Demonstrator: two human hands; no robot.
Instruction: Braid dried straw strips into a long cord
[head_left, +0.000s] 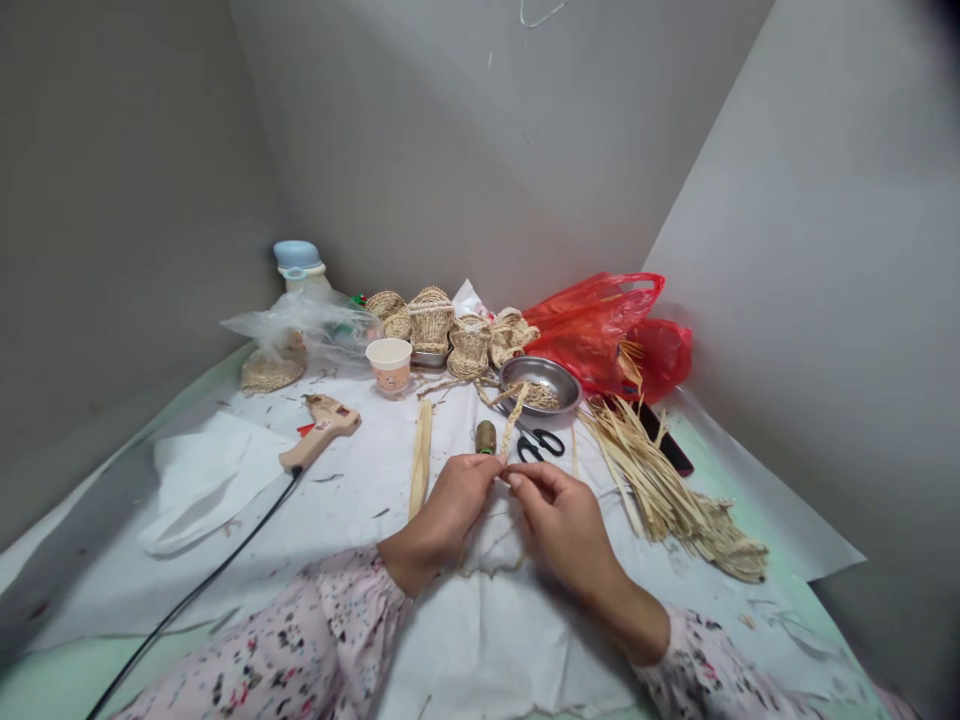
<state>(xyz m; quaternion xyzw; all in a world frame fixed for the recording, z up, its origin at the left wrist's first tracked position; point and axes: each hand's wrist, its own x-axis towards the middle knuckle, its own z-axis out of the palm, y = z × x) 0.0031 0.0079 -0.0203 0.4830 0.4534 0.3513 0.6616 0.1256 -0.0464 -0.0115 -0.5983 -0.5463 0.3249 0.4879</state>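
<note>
A straw braid [513,425] runs from the metal bowl [574,397] toward me. My left hand [459,500] pinches its near end. Fingertips of my right hand [564,515] press together at the same end, touching the left ones; the exact grip is partly hidden. A thin loose strand [491,572] hangs in a loop below both hands. Just beyond my left fingers stands a dark spool of thread [486,437]. Black-handled scissors [551,442] lie beyond my right hand. Flat straw strips [421,455] lie beside my left wrist.
A hot glue gun [322,430] with a black cord lies left. Behind are a paper cup [390,367], woven straw pieces [431,322], a clear plastic bag [307,320] and a blue-lidded bottle [298,258]. Red bags [592,325] and a straw bundle [660,480] lie right.
</note>
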